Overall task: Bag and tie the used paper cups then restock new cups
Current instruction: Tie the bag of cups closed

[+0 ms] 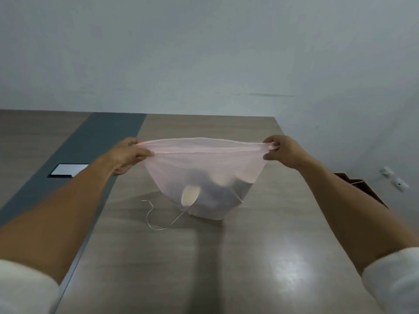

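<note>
Bag mouth — taut left-to-right

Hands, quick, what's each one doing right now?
Left hand: closed, gripping the left end of the pink plastic bag mouth.
Right hand: closed, gripping the right end.

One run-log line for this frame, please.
stage: bagging, not tied | left hand: grips bag rim | right hand: grips opposite rim | pink bag: stretched wide, on table | cups: inside | string: loose beside bag
</note>
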### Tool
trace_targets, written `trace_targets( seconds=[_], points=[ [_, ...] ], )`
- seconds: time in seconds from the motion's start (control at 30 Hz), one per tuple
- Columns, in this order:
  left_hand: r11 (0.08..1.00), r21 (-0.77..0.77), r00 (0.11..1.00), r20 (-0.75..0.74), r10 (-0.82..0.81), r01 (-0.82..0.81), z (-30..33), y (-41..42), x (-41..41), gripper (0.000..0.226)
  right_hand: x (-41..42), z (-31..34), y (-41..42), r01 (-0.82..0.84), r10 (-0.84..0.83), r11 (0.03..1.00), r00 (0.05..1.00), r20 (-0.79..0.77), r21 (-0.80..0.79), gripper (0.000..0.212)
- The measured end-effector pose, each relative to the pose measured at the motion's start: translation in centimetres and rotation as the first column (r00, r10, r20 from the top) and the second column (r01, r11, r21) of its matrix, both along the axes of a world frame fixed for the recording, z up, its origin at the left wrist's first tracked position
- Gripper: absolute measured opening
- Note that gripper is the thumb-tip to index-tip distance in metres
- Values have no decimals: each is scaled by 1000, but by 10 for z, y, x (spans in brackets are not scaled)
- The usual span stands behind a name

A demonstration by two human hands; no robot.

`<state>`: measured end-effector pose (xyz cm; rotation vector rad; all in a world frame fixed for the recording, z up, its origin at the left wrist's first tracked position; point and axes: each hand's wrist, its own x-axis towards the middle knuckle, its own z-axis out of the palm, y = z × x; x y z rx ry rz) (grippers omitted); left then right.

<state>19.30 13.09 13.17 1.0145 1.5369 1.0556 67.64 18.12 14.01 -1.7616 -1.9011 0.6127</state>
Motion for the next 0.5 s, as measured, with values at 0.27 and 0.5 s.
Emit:
trace_targets(
  seconds=[0.27,0.5],
  points=[
    [982,184,973,-231,-2,45,2,-3,11,24,0,-8,13,168,-151,983,966,210,-69,26],
    [967,217,966,-248,-78,134,4,1,18,17,-130,-11,2,-358,260,920,863,433,162,90]
  ],
)
